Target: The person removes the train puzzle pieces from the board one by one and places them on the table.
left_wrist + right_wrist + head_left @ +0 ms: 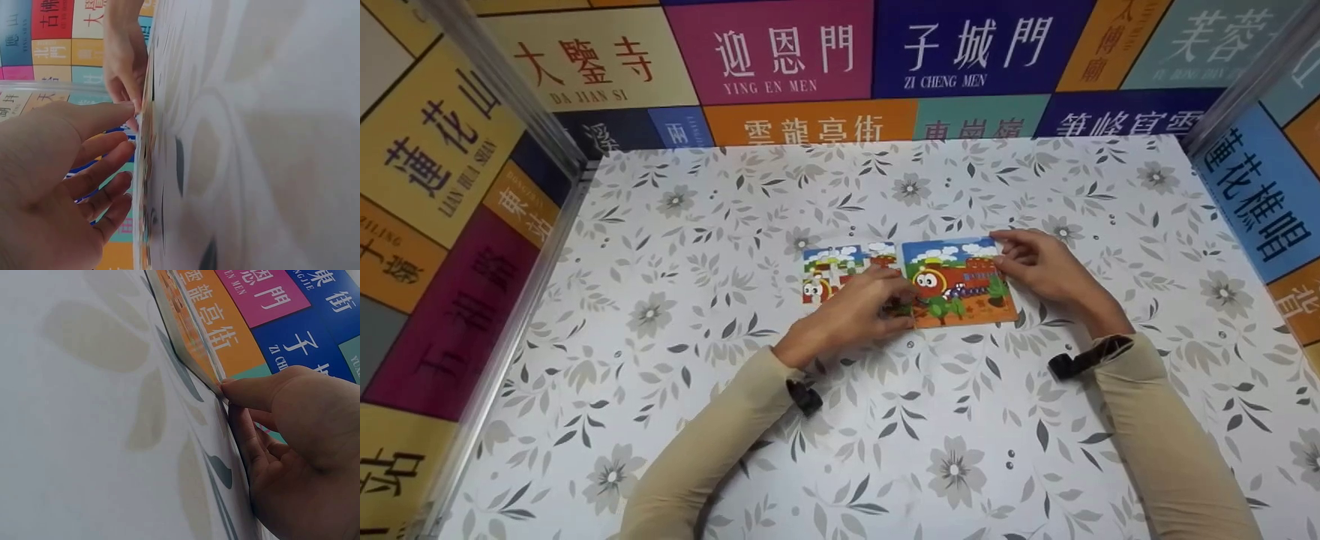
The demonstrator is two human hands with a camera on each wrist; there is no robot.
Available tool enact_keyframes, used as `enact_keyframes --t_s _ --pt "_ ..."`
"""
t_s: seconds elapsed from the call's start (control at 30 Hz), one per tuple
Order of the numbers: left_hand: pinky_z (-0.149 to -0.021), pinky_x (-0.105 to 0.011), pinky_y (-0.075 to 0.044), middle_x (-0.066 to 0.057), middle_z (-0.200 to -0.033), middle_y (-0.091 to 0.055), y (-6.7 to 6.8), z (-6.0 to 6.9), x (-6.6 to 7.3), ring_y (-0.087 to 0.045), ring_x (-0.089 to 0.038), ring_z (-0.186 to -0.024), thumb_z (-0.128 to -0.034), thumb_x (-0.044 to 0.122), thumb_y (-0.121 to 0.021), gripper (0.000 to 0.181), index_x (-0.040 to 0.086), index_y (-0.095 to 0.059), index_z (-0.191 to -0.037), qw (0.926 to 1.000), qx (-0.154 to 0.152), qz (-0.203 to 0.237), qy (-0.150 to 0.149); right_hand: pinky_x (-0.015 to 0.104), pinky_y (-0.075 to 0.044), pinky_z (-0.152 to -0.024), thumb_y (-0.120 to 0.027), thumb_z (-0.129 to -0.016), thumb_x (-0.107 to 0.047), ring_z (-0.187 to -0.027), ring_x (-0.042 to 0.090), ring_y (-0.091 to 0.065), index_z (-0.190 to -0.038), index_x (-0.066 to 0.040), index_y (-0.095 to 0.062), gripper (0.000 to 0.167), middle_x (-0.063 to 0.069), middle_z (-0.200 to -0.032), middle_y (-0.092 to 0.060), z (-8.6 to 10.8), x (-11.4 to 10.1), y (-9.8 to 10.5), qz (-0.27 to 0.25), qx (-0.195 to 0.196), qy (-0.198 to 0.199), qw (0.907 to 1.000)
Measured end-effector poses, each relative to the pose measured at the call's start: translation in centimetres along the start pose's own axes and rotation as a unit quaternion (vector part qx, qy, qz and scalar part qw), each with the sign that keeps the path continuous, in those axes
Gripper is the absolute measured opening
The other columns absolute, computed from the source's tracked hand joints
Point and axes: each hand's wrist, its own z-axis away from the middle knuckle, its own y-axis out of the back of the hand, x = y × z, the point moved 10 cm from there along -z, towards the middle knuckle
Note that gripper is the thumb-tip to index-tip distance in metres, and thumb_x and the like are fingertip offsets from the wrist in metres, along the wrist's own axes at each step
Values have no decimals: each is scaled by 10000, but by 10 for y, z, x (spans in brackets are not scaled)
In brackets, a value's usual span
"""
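Note:
A square picture card [960, 270] with a cartoon red train and green cactuses lies flat on the tabletop. Beside it on the left is a similar train picture [832, 255], broken up by whitish patches like a jigsaw with gaps. My left hand [862, 304] covers the lower right of that picture; its fingertips touch the surface near the seam between the two. In the left wrist view, the thumb and loosely bent fingers of this hand [73, 163] stand apart. My right hand [298, 433] pinches the card's right edge between thumb and fingers.
A white cloth with grey flowers and leaves covers the table [952, 465]. Colourful panels with Chinese lettering [780, 52] rise behind the table and along both sides. Black straps [1080, 364] sit at both wrists.

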Motion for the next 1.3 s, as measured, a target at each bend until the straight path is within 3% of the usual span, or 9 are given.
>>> enact_keyframes --t_s 0.13,0.4,0.53,0.67,1.03,1.2,1.3 --pt "-1106 -399 -504 -15 -1368 -689 -7 -8 4 -609 -201 -1290 -1022 332 -772 442 189 -703 -1435 9999 -99 -26 91 62 -493 -893 -704 -1071 -222 -1056 101 -653 -1565 -68 -564 536 182 -1262 -687 0 0 1 26 16 27 10000" --pt "-1110 -349 -502 -16 -1371 -690 -13 -26 14 -582 -194 -1294 -1015 314 -773 399 155 -728 -1378 9999 42 66 150 62 -487 -884 -697 -1076 -231 -1025 45 -629 -1568 -60 -559 539 189 -1269 -665 0 1 1 -64 39 -62 10000" --pt "-1187 -362 -467 -25 -1510 -628 -18 -35 15 -544 -201 -1400 -1020 353 -765 483 198 -675 -1468 9993 -67 79 373 64 -487 -884 -699 -1074 -214 -1019 49 -626 -1571 -44 -551 546 198 -1276 -658 0 0 0 -116 33 -40 9999" --pt "-1178 -373 -469 -11 -1573 -583 -22 -43 15 -537 -197 -1412 -1022 374 -763 547 247 -620 -1534 9985 -184 49 514 76 -495 -891 -701 -1071 -203 -1030 69 -640 -1570 -60 -558 538 195 -1277 -661 0 0 0 -133 42 -61 9999" --pt "-1061 -349 -534 -6 -1389 -690 -23 -48 18 -595 -195 -1304 -1013 317 -784 463 172 -685 -1441 9991 -47 32 410 91 -505 -908 -699 -1069 -194 -1044 82 -655 -1562 -126 -580 511 141 -1252 -671 0 5 0 -67 79 -294 9995" --pt "-937 -303 -547 1 -1281 -731 -24 -49 20 -646 -148 -1119 -1011 280 -789 417 168 -704 -1403 9995 -56 230 202 86 -509 -906 -706 -1066 -201 -1043 89 -663 -1558 -129 -585 512 139 -1234 -677 0 5 1 -55 89 -280 9996" --pt "-866 -291 -531 0 -1203 -726 -24 -49 22 -633 -130 -1019 -1015 298 -786 393 177 -710 -1381 9999 -69 134 62 79 -508 -902 -717 -1060 -201 -1029 72 -656 -1554 -98 -584 521 163 -1240 -677 0 2 0 -120 76 -144 9998"
